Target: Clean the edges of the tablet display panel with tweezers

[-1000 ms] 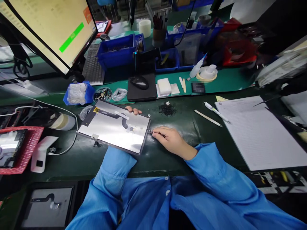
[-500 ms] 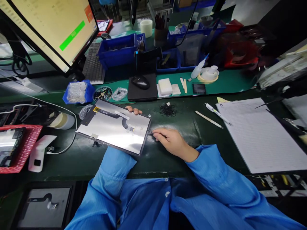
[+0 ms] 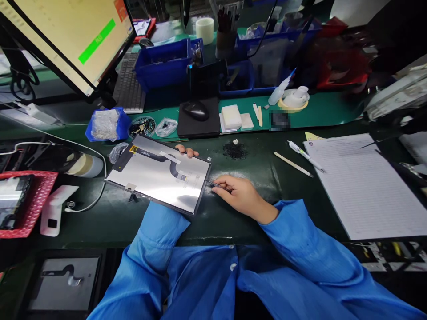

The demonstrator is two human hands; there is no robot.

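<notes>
My left hand [image 3: 187, 151] supports a tablet display panel [image 3: 160, 178] from below; only its fingertips show over the far edge, the rest is hidden under the panel. The panel's silvery back faces up, with a dark ribbon cable [image 3: 173, 170] and pieces of tape on it. My right hand [image 3: 235, 193] is closed in a pinch around tweezers [image 3: 218, 185], whose thin dark tips meet the panel's right edge. What the tips grip, if anything, is too small to make out. Beyond the hands lies a small heap of black scraps [image 3: 234, 150] on the dark mat.
A printed sheet [image 3: 363, 186] with a pen [image 3: 305, 155] lies at the right, beside a thin stick [image 3: 293, 164]. Behind are a mouse [image 3: 196, 111], blue bins [image 3: 163, 62] and a squeeze bottle [image 3: 279, 92]. The monitor [image 3: 73, 40] stands back left; another panel [image 3: 63, 284] lies lower left.
The tweezers in my right hand now show more of their body between the fingers. The panel and both hands stay nearly in place; the view has shifted slightly.
</notes>
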